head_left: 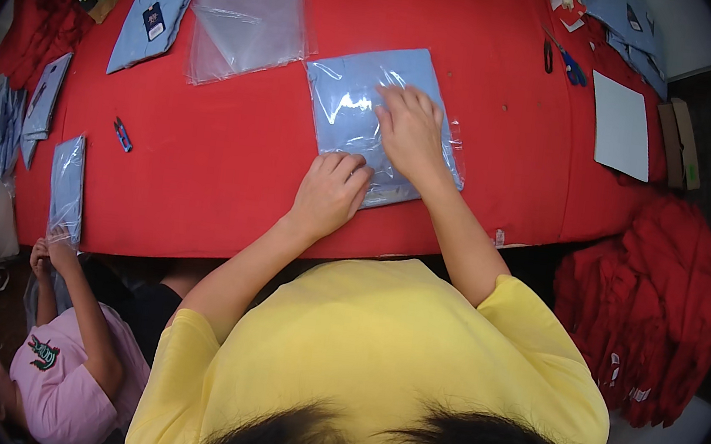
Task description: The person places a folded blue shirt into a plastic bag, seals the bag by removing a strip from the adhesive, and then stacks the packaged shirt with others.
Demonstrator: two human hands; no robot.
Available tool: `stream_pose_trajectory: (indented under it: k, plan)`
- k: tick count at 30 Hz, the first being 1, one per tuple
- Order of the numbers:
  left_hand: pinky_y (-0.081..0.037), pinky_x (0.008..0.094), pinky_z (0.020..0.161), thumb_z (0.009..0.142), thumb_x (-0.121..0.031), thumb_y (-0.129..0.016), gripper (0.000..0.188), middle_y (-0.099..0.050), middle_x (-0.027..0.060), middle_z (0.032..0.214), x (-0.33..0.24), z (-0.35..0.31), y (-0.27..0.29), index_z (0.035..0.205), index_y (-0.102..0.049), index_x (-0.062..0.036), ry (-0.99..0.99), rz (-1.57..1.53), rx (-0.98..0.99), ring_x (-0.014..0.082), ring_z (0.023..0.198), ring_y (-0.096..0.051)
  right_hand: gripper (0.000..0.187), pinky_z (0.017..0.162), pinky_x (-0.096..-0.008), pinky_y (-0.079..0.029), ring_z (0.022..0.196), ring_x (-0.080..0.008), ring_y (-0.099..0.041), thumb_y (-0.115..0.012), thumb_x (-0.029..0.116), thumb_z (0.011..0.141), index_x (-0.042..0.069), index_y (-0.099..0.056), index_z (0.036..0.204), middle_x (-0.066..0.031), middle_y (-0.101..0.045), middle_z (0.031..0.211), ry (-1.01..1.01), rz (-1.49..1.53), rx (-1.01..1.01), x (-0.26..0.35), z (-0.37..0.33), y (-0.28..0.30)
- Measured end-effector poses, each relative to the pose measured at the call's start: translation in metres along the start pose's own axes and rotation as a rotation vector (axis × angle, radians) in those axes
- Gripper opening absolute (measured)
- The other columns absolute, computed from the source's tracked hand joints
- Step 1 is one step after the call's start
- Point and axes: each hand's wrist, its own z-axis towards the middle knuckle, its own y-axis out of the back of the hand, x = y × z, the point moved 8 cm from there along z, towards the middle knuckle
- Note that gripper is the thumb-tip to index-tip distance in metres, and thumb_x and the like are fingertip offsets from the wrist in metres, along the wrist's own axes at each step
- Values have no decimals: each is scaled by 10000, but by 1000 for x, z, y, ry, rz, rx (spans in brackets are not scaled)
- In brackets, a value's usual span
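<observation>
A folded light-blue shirt (344, 89) in a clear plastic bag lies on the red-covered table in front of me. My left hand (330, 193) is at the bag's near left corner, its fingers bent and closed on the plastic edge; the thumb side is partly hidden. Over the right half of the shirt, my right hand (411, 132) rests on the shiny film, fingers apart and slightly bent, with nothing held. Light glints off the plastic between the two hands.
Flat clear bags (252, 17) lie beyond, beside a tagged folded shirt (155, 19). Thread snips (122, 134) lie left; scissors (573, 67) and a white board (621, 125) right. Red garments (644, 307) hang at right. At left, a co-worker (76, 366) handles another bagged shirt (67, 189).
</observation>
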Motion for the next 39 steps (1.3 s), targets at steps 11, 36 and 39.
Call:
stream_pose_trajectory:
  k: [11,36,39]
  plan:
    - [-220,569,1115,911,-276,-570,453,-440,52,1429,5,-2,-36,1356,-519,-215,99,66,215,300,1361,-334,674,1052,-739,-93,1402,-451,-221,-520,633,844,236,-492,1387,-146,-334,1507,272,-347,-199,13,52,-34]
    - [-167,562,1142,915,-376,-560,600,-319,13,1533,13,-11,-40,1455,-377,-192,241,77,168,278,1431,-245,619,1112,-585,-205,1343,-306,-383,-662,396,832,32,-504,1307,-153,-449,1403,-30,-67,-311,-51,-89,1]
    - [-147,586,1138,904,-385,-574,610,-325,16,1530,10,-19,-42,1452,-382,-196,232,102,105,274,1430,-246,660,1099,-552,-239,1321,-298,-407,-689,444,805,18,-518,1280,-159,-489,1359,-187,36,-257,-62,-79,7]
